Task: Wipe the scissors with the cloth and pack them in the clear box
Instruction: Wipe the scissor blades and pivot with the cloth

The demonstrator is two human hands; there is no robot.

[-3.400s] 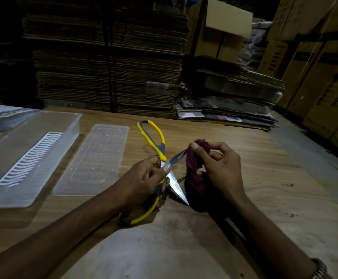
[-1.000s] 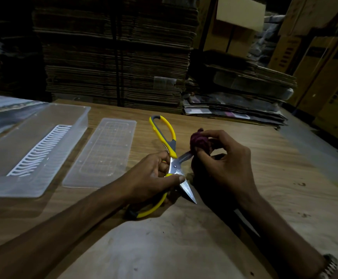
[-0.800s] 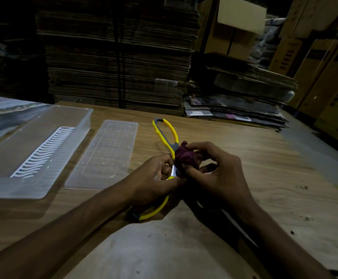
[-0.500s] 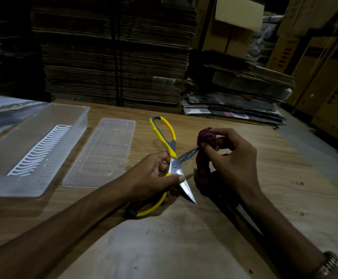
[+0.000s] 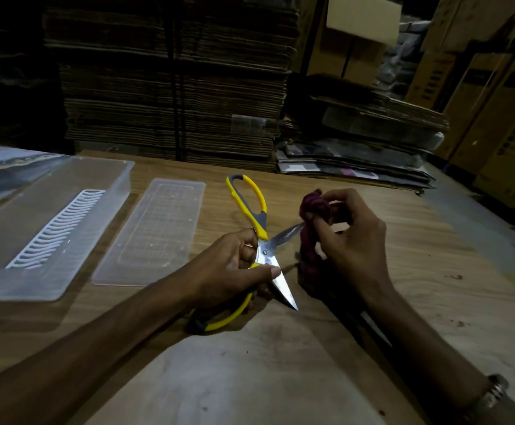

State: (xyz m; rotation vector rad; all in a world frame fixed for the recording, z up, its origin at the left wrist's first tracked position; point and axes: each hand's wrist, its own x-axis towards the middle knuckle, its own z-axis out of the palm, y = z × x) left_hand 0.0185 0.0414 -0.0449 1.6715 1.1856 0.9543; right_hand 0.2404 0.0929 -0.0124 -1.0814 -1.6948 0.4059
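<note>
Yellow-handled scissors [image 5: 250,207] lie spread wide open over the wooden table [image 5: 418,259]. My left hand [image 5: 228,271] grips them at the pivot and lower handle. One blade points down toward me, the other points right. My right hand [image 5: 354,240] pinches a bunched dark red cloth [image 5: 311,237] around the tip of that right-pointing blade. The clear box [image 5: 96,216] stands open at the left, with a white slotted insert on its floor. Its flat clear lid [image 5: 155,231] lies beside it.
Tall stacks of flattened cardboard [image 5: 173,87] rise behind the table. A pile of flat sheets [image 5: 354,170] sits at the table's far right edge. Brown cartons [image 5: 495,111] line the right side. A pale sheet [image 5: 250,378] covers the near part of the table.
My right hand slid the cloth in to the pivot, then back out along the right-pointing blade to its tip. My left hand kept its hold on the scissors.
</note>
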